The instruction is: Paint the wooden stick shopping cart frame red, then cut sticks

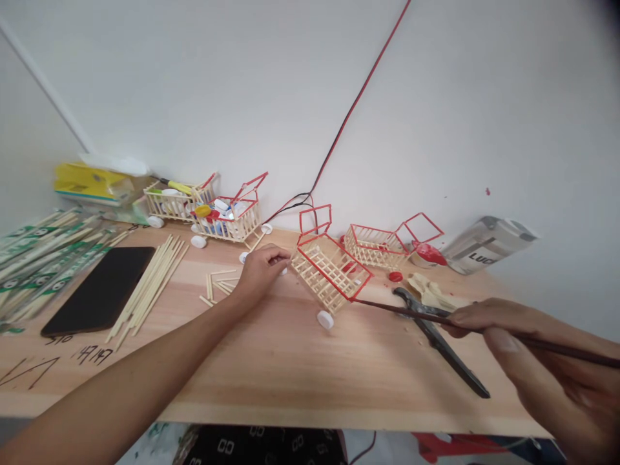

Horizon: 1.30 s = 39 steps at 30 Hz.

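A miniature shopping cart (334, 274) made of thin wooden sticks, with a red-painted rim and handle and white wheels, tilts above the table. My left hand (264, 268) pinches its left end, the fingertips partly hidden. In my right hand (527, 361) is a thin dark paintbrush (387, 305), its tip touching the near right corner of the red rim. Behind stands another stick cart (375, 245) with red rim and handle. Beside it sits a small cup of red paint (426, 257). Pliers (448, 355) lie under the brush.
Two carts (227, 219) filled with bottle caps stand at the back left, near a yellow packet (92, 181). Loose sticks (150, 287), a black phone-like slab (99, 290) and wrapped chopsticks (43, 265) lie left. A can (489, 245) leans back right. Cut stick pieces (217, 285) lie by my left wrist.
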Each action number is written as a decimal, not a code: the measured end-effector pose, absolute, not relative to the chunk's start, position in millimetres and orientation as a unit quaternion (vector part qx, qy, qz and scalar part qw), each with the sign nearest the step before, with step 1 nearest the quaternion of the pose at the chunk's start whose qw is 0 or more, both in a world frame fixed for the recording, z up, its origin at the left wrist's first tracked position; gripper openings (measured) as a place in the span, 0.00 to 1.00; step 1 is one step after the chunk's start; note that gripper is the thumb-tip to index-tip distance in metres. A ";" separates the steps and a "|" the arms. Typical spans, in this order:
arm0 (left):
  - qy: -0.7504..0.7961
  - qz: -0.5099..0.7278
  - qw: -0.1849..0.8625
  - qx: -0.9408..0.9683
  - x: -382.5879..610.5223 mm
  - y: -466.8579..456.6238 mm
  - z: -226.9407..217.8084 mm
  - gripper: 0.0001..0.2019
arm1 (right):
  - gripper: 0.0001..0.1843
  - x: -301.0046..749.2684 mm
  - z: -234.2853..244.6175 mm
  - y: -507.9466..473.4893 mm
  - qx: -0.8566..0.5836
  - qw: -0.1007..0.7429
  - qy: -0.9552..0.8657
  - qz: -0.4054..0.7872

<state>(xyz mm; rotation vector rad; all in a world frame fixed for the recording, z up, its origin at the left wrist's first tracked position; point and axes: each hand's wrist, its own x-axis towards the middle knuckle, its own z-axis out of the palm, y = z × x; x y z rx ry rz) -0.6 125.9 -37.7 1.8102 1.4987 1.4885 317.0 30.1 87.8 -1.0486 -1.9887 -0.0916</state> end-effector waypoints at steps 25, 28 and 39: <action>0.527 0.530 0.204 0.632 1.1 124.6 -35.4 0.05 | 0.13 309.6 84.2 31.5 -0.564 0.458 -0.687 0.004; 0.522 0.533 0.205 0.633 1.3 124.9 -36.2 0.05 | 0.14 312.0 82.8 36.0 -0.570 0.486 -0.662 0.017; 0.523 0.534 0.203 0.633 1.3 125.7 -36.4 0.05 | 0.16 345.8 60.9 75.7 -0.596 0.500 -0.626 0.062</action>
